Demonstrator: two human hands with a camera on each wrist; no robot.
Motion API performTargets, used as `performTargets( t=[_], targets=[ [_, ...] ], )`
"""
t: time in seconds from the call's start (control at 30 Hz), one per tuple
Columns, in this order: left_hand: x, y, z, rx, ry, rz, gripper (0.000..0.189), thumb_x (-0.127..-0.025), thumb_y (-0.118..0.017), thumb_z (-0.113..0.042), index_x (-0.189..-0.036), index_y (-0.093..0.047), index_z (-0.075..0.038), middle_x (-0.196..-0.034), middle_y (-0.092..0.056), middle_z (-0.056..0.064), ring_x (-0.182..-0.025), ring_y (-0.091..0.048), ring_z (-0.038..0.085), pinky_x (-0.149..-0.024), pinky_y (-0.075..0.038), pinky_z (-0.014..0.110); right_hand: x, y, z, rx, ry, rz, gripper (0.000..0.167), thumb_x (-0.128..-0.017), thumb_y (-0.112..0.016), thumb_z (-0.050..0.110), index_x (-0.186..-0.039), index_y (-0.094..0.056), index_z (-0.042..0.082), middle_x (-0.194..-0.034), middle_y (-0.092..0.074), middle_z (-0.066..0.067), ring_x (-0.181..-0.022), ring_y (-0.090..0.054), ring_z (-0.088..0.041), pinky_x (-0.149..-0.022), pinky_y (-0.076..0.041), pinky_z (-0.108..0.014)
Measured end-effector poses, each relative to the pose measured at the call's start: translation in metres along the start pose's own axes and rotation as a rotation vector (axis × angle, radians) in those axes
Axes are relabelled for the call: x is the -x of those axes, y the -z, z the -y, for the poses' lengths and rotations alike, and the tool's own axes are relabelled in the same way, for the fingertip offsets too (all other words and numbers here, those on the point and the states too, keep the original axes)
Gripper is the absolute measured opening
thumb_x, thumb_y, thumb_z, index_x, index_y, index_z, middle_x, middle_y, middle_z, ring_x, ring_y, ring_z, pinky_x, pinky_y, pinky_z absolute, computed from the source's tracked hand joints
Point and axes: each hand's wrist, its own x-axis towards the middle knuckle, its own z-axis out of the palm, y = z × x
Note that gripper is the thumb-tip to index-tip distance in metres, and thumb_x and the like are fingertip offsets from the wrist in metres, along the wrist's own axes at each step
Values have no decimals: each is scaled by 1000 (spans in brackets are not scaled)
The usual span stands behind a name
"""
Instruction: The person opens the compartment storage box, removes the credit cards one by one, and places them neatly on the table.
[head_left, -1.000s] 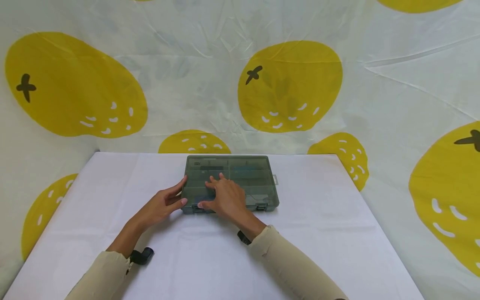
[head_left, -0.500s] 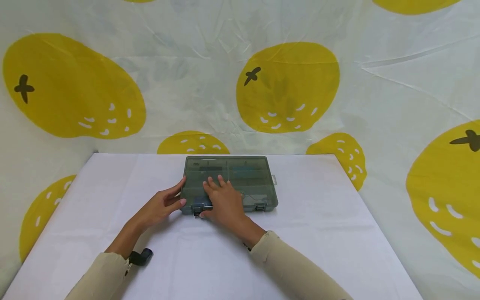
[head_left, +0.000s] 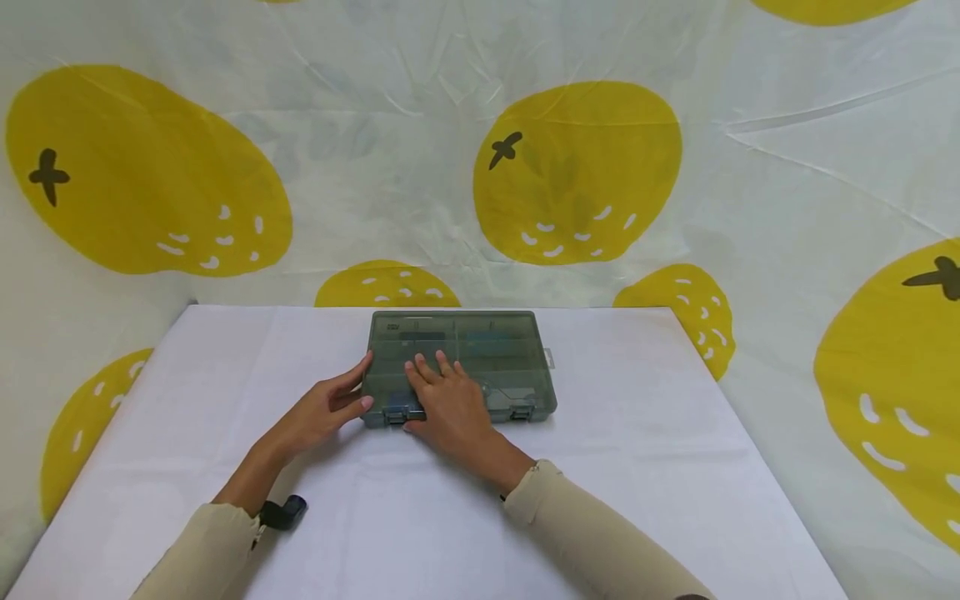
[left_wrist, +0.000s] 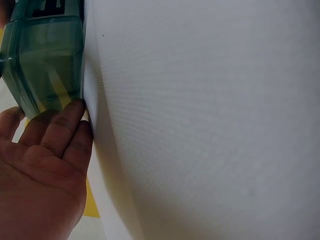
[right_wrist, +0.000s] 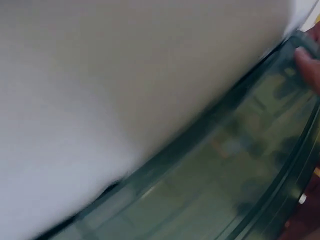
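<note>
A dark translucent green plastic compartment box [head_left: 502,358] lies flat, lid down, on the white-covered table. My left hand [head_left: 322,412] steadies its left end, thumb and fingertips against the edge; in the left wrist view those fingers [left_wrist: 62,127] lie nearly straight along the box's side wall. Across the lid's front, left of middle, rests my right hand [head_left: 453,408] with fingers extended. Its thumb is down at the front edge, beside the left latch [head_left: 395,415]. A second latch [head_left: 521,412] sits at the front right. Dark and bluish contents show dimly through the lid.
The white cloth [head_left: 637,500] covers the table around the box. A curtain [head_left: 390,167] printed with yellow fruit hangs behind and at the sides. A small hanging tab [head_left: 551,359] sticks out from the box's right side.
My right hand has lowered from arched over the front edge to lying flatter on the lid. The left latch hung outward half a second ago and now sits against the front. My left hand stays put.
</note>
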Motion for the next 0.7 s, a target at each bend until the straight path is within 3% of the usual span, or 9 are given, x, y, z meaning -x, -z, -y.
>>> performTargets(
  t=[0.1,0.27,0.5,0.7],
  targets=[
    [0,0,0,1,-2,0,77,-108,-63,-18,-170,-18,-9,-178,-15,15,-152,-40,48,-119,-39,54,6,2,-15,-66,63,25,96,-86,-82,60,-165,-41,24,-172,-38,-1,-161,-34,-28,-122,-48,-44],
    [1,-1,-1,-6,7,-5,78,-108,-64,-17,-171,-18,-10,-179,-14,15,-153,-39,49,-119,-38,53,22,6,-43,-200,109,28,88,-89,-85,45,-164,-44,22,-171,-41,-4,-162,-34,-25,-126,-42,-44],
    [1,0,-1,-10,-9,0,77,-109,-63,-18,-171,-17,-9,-179,-13,15,-156,-34,48,-121,-35,52,43,12,-74,-244,37,5,86,-86,-88,44,-160,-51,22,-169,-44,-5,-160,-37,-27,-125,-43,-50],
    [1,0,3,6,-13,4,80,-109,-62,-18,-172,-12,-11,-180,-9,13,-159,-28,48,-122,-33,51,58,12,-93,-215,6,-42,83,-86,-88,47,-157,-54,22,-166,-48,-7,-159,-40,-29,-131,-34,-48]
  ],
)
